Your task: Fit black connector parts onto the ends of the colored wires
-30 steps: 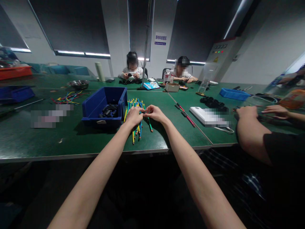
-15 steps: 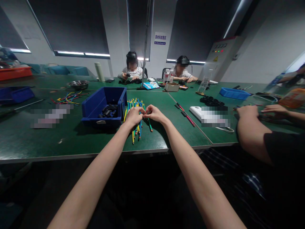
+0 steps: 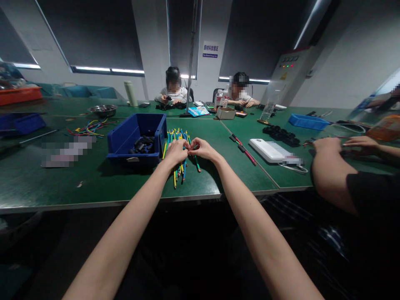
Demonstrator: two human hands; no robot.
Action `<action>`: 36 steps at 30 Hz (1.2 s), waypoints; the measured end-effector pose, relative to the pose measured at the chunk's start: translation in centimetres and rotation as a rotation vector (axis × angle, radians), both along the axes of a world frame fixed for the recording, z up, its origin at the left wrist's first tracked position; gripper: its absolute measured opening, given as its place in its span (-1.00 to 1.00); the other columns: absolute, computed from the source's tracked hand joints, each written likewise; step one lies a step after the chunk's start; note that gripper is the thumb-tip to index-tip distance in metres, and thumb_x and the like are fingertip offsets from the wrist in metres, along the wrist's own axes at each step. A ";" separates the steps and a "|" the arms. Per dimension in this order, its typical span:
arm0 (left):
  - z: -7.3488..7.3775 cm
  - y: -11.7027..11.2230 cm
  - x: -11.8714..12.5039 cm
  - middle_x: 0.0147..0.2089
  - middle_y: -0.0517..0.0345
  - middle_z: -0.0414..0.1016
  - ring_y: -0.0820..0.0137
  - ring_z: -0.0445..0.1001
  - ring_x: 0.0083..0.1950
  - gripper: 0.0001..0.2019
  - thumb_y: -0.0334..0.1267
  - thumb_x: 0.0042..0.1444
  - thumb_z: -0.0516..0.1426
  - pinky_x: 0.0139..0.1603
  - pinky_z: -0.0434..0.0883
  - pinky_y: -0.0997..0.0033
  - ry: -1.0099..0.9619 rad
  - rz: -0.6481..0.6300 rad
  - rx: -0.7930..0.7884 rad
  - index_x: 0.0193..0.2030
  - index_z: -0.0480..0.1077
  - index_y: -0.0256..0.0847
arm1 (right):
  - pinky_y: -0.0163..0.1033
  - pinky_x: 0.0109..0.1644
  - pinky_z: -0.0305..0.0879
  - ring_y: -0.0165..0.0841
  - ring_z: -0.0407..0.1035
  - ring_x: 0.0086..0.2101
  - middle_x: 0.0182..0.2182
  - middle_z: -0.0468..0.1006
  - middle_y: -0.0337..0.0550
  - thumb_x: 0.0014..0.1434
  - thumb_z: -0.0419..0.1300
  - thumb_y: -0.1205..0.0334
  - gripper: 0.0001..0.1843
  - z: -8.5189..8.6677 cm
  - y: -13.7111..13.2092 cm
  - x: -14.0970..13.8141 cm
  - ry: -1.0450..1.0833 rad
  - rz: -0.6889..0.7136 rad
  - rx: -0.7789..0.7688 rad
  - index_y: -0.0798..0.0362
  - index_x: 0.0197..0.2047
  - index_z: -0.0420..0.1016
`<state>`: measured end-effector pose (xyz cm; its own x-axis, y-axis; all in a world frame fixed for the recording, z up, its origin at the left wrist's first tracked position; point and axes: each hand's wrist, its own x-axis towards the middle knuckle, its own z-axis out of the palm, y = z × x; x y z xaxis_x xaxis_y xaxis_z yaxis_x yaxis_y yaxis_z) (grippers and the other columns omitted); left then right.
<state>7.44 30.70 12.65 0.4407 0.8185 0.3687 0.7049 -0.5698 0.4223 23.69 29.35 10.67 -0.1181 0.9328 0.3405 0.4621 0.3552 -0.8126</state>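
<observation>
Both my arms reach out over the green table [image 3: 93, 183]. My left hand [image 3: 176, 152] and my right hand [image 3: 202, 149] meet fingertip to fingertip above a pile of coloured wires [image 3: 179, 139], yellow, blue and green. The fingers of both hands are pinched together on something small between them, too small to name. A blue bin [image 3: 137, 139] with black parts inside stands just left of my left hand.
A co-worker's arm [image 3: 325, 166] rests on the table at the right, near a white flat box [image 3: 268, 150] and black parts [image 3: 281, 135]. Red-tipped wires [image 3: 245, 152] lie right of my hands. Two people sit at the far side. More loose wires [image 3: 89, 127] lie at left.
My hands have stayed almost in place over the wire pile, with the fingertips shifting slightly. The co-worker's hands at the right moved a little.
</observation>
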 end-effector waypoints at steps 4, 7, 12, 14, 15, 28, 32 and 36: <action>0.0 -0.1 0.0 -0.16 0.11 0.55 0.21 0.41 0.01 -0.85 -0.35 0.00 0.11 0.03 0.33 0.22 0.023 0.019 -0.011 -0.28 0.45 -0.12 | -0.28 -0.29 0.26 -0.45 0.31 -0.41 -0.42 0.44 -0.32 -0.22 0.34 0.15 -0.64 0.0 0.0 0.0 -0.006 0.003 0.010 0.06 -0.36 0.32; 0.1 -0.2 0.0 -0.18 0.10 0.54 0.23 0.43 -0.03 -0.86 -0.34 0.01 0.10 0.02 0.33 0.23 0.003 0.029 -0.012 -0.27 0.43 -0.13 | -0.28 -0.30 0.26 -0.45 0.32 -0.42 -0.41 0.44 -0.32 -0.21 0.33 0.14 -0.64 -0.1 0.1 0.1 -0.004 0.010 0.010 0.06 -0.35 0.33; 0.1 -0.1 0.1 -0.21 0.12 0.54 0.28 0.45 -0.08 -0.85 -0.36 -0.01 0.08 0.01 0.33 0.26 -0.017 0.022 -0.041 -0.28 0.41 -0.13 | -0.28 -0.29 0.25 -0.44 0.33 -0.41 -0.41 0.45 -0.31 -0.21 0.32 0.16 -0.66 -0.2 0.2 0.2 -0.011 0.008 0.010 0.07 -0.34 0.34; 0.0 0.0 0.1 -0.20 0.13 0.54 0.28 0.46 -0.07 -0.85 -0.35 -0.04 0.09 0.01 0.33 0.27 -0.027 0.010 -0.059 -0.28 0.40 -0.13 | -0.28 -0.28 0.25 -0.44 0.33 -0.41 -0.41 0.45 -0.31 -0.21 0.31 0.17 -0.66 -0.2 0.2 0.1 -0.011 0.004 0.013 0.07 -0.33 0.34; 0.0 0.1 0.1 -0.19 0.14 0.54 0.28 0.46 -0.07 -0.84 -0.35 -0.04 0.09 0.01 0.33 0.27 -0.038 0.002 -0.068 -0.28 0.40 -0.13 | -0.28 -0.28 0.25 -0.44 0.33 -0.41 -0.41 0.45 -0.31 -0.20 0.31 0.17 -0.66 -0.2 0.2 0.1 -0.012 0.004 0.014 0.07 -0.33 0.34; 0.7 -0.2 0.2 -0.23 0.14 0.55 0.30 0.49 -0.12 -0.84 -0.36 -0.05 0.11 -0.03 0.36 0.29 -0.090 0.024 -0.147 -0.28 0.41 -0.14 | -0.29 -0.27 0.23 -0.46 0.30 -0.40 -0.40 0.44 -0.31 -0.19 0.31 0.15 -0.66 0.1 -0.1 0.1 -0.032 -0.004 0.001 0.08 -0.32 0.36; 0.5 -0.1 0.2 -0.25 0.13 0.54 0.29 0.49 -0.14 -0.87 -0.35 -0.05 0.10 -0.05 0.37 0.28 -0.100 0.024 -0.145 -0.31 0.40 -0.15 | -0.30 -0.29 0.22 -0.46 0.28 -0.41 -0.40 0.43 -0.31 -0.17 0.31 0.13 -0.65 0.1 0.0 0.1 -0.048 0.007 0.005 0.09 -0.30 0.39; 0.5 -0.1 0.2 -0.25 0.14 0.54 0.30 0.49 -0.15 -0.89 -0.35 -0.05 0.11 -0.07 0.37 0.30 -0.109 0.024 -0.142 -0.33 0.40 -0.16 | -0.30 -0.29 0.21 -0.46 0.28 -0.42 -0.41 0.44 -0.30 -0.16 0.30 0.14 -0.63 0.2 0.0 0.1 -0.048 0.015 0.004 0.11 -0.25 0.43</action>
